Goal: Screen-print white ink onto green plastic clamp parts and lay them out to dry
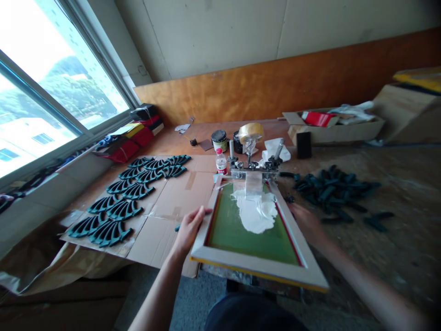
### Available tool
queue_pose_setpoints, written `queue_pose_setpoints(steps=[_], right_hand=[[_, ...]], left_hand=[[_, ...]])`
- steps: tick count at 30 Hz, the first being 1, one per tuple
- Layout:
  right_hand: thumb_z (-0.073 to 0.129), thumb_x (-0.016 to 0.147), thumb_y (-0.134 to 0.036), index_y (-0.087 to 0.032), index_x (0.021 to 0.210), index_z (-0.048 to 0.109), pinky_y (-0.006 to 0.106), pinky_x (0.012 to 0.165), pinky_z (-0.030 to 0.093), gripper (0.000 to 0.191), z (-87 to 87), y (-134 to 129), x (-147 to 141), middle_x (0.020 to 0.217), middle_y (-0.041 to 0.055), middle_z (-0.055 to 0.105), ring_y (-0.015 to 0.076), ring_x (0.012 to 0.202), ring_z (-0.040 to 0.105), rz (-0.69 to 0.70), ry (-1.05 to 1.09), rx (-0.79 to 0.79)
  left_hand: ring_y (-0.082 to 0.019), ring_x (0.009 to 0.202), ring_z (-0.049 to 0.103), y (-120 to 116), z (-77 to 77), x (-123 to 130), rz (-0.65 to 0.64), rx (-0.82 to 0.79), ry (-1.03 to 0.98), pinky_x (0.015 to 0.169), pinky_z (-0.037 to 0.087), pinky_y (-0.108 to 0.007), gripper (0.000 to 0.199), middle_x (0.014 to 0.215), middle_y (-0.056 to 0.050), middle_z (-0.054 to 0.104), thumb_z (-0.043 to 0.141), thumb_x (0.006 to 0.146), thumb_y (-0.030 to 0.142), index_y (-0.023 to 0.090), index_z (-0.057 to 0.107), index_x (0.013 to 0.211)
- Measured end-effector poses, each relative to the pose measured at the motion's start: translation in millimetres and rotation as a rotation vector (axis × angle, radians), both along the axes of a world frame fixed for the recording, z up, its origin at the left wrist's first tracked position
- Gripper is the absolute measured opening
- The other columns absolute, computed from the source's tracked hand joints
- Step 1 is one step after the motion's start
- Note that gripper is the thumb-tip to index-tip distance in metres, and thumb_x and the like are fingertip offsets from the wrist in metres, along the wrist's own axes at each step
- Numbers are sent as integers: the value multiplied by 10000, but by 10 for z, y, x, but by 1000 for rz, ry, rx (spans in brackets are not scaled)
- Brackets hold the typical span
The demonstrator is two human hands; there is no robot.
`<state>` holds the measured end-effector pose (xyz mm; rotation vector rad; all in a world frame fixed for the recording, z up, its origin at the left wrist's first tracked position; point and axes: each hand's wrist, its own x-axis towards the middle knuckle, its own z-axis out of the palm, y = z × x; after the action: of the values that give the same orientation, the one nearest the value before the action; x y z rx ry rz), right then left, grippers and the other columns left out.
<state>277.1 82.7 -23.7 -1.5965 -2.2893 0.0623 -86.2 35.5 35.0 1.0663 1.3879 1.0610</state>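
A screen-printing frame (258, 271) with green mesh lies tilted in front of me, and a patch of white ink (257, 214) spreads over its upper middle. My left hand (191, 225) is at the frame's left side, its fingers closed. A dark green curved piece (177, 227) pokes out beside that hand and seems to be held in it; most of it is hidden. At the right edge of the frame is my right hand (305, 220), blurred, its fingertips hidden behind the frame. A metal clamp (255, 172) grips the frame's far end.
Dark green curved pieces lie in fanned rows (113, 209) on cardboard (161, 225) at left. A loose pile (334, 188) of similar pieces is at right. Behind the clamp stand a red-capped bottle (221, 162), a can (219, 140) and a tape roll (251, 132). An open carton (337, 131) sits back right.
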Motion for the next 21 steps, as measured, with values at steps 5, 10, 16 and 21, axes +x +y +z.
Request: queue_pose_setpoints(steps=[5, 10, 16, 21], right_hand=[[605, 838, -363, -198, 1306, 474, 385, 905, 462, 514, 400, 404, -418, 1227, 130, 538, 279, 1117, 521, 68, 23, 156], [580, 807, -133, -194, 886, 595, 287, 717, 450, 101, 352, 299, -895, 846, 58, 629, 209, 847, 571, 199, -163, -89], [437, 783, -20, -173, 807, 605, 293, 721, 412, 229, 268, -161, -587, 813, 63, 618, 194, 810, 535, 631, -159, -60], [477, 780, -59, -196, 770, 613, 295, 708, 424, 193, 281, -111, -602, 758, 39, 617, 189, 797, 545, 570, -74, -69]], left_hand=[[-144, 630, 581, -143, -851, 8, -29, -82, 196, 576, 441, -226, 746, 709, -1, 657, 620, 762, 514, 163, 448, 1398], [-181, 741, 638, -63, -1073, -4, -76, -116, 293, 670, 490, -259, 666, 847, -34, 709, 572, 807, 457, 178, 448, 1399], [-195, 805, 652, -83, -1102, -31, -82, -110, 255, 727, 504, -281, 602, 889, -47, 720, 548, 832, 438, 177, 479, 1371], [-193, 787, 655, -87, -1093, -2, -52, -111, 261, 717, 508, -281, 604, 878, -49, 717, 557, 824, 471, 177, 502, 1348]])
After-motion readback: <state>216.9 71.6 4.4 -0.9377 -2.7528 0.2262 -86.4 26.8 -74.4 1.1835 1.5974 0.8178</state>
